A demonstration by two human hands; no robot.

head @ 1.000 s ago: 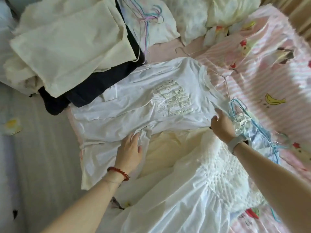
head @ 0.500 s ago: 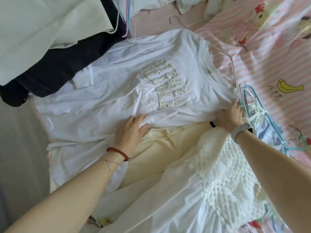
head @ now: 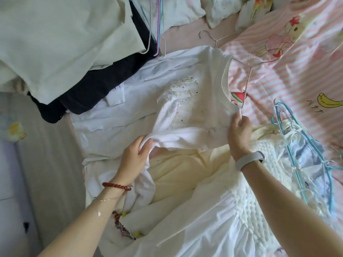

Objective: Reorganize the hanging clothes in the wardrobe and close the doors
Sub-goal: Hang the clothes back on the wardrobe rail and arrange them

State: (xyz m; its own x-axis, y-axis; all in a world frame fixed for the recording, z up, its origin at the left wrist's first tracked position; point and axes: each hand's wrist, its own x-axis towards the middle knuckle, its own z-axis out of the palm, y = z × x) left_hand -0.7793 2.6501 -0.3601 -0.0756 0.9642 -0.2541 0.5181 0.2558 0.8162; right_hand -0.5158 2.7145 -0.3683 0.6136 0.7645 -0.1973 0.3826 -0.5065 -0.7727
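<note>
While the left hand (head: 136, 154) bunches the white T-shirt's (head: 189, 108) hem, the right hand (head: 239, 130) pinches its hanger (head: 246, 86) — lettering unreadable.

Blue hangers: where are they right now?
In the head view, the blue hangers lie bunched on the striped bedsheet at the right, just beyond the right hand, below the banana print.

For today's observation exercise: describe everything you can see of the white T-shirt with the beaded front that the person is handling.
The white T-shirt looks like soft cotton knit with a ribbed round neckline and a pale beaded or embroidered patch on the chest. It lies across other garments on the bed, neck toward the striped sheet, lower part bunched and lifted. The left hand grips the gathered hem; the right hand holds a thin white hanger at the collar, part of its wire inside the neck opening.
</note>
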